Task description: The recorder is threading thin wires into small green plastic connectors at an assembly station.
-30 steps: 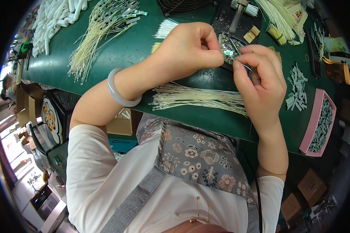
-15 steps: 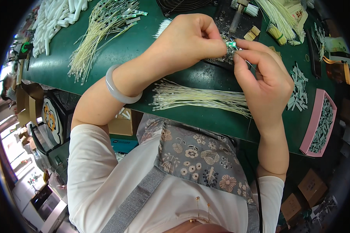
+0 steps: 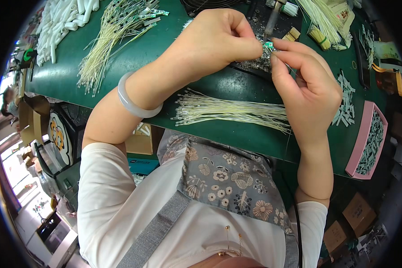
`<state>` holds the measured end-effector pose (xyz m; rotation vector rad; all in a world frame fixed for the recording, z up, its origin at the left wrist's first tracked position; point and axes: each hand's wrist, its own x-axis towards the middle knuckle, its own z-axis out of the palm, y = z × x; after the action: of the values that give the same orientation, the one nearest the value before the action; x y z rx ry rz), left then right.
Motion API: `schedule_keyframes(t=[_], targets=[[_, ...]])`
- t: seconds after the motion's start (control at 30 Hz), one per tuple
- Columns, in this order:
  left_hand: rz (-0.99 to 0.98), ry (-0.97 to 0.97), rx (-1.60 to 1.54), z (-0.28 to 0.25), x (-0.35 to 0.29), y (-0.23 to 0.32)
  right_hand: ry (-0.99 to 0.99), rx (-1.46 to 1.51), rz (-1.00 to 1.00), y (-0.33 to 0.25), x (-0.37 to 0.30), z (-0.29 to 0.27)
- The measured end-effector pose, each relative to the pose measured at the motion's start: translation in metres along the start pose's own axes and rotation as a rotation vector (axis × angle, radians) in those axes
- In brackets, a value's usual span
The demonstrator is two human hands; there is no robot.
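A small green circuit board (image 3: 268,45) sits between my two hands, just under the tip of a soldering iron (image 3: 272,21) fixed above a dark, solder-littered pad. My left hand (image 3: 219,38) pinches the board's left end; its fingertips are partly hidden behind the thumb. From the other side my right hand (image 3: 309,85) has its finger and thumb closed on a thin wire (image 3: 292,69), whose far end lies near the board. Whether the wire touches the board cannot be made out. Nearer me, a row of pale wires (image 3: 228,109) lies across the green table.
Wires with boards attached (image 3: 105,42) lie left, beside white tubes (image 3: 67,27). At right are loose small grey-green pieces (image 3: 345,105) and a pink tray (image 3: 353,156) full of them. A yellow block (image 3: 292,34) and bundled wires (image 3: 319,36) stand behind my right hand.
Both hands have moved slightly away from me, bringing the board up to the soldering iron's tip. My right hand has also shifted a little to the right.
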<state>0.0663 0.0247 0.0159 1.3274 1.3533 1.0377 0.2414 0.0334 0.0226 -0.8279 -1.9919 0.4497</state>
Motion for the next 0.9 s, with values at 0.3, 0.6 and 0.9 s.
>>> schedule_keyframes(t=[0.3, 0.6, 0.9], targets=[[0.069, 0.036, 0.136, 0.001, 0.001, -0.001, -0.029, 0.009, 0.048, 0.001, 0.005, -0.006], [0.034, -0.066, 0.185, 0.002, -0.022, -0.004, -0.229, 0.175, 0.457, 0.005, -0.007, -0.024], [0.386, 0.073, 0.378, 0.013, -0.041, -0.006, -0.494, 0.345, 0.481, 0.003, -0.014, -0.012]])
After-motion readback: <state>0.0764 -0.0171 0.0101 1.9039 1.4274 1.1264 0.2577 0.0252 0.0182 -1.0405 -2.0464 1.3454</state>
